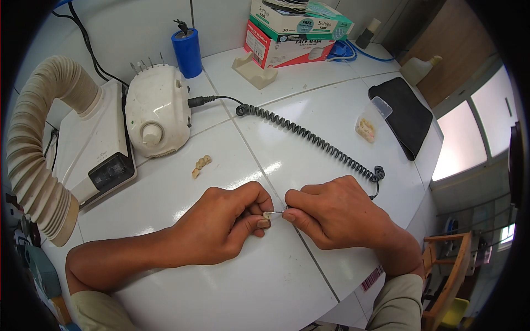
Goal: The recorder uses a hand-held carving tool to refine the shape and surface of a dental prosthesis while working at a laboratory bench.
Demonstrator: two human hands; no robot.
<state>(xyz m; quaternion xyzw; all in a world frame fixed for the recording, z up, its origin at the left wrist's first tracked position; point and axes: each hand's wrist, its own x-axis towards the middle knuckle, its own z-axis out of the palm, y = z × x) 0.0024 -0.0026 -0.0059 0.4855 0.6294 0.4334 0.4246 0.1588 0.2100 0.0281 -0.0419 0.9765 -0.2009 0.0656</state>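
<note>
My left hand (223, 223) pinches a small cream-coloured dental crown piece (267, 215) between thumb and fingers, just left of a tile joint. Closed around a rotary handpiece, my right hand (345, 215) hides nearly all of its body. Only the handpiece's thin metal bur (277, 212) shows, pointing left and meeting the crown piece. A black coiled cord (309, 135) runs from behind my right hand to a white control unit (157, 110) with a round knob. On the tiles beyond my left hand lies a short row of cream false teeth (202, 164).
At the left stands a white machine (91, 143) with a ribbed hose (33, 143). Behind are a blue cylinder (187, 53), a beige holder (254, 70) and stacked mask boxes (292, 41). A clear tub (377, 113) with cream pieces leans on a black pouch (406, 113).
</note>
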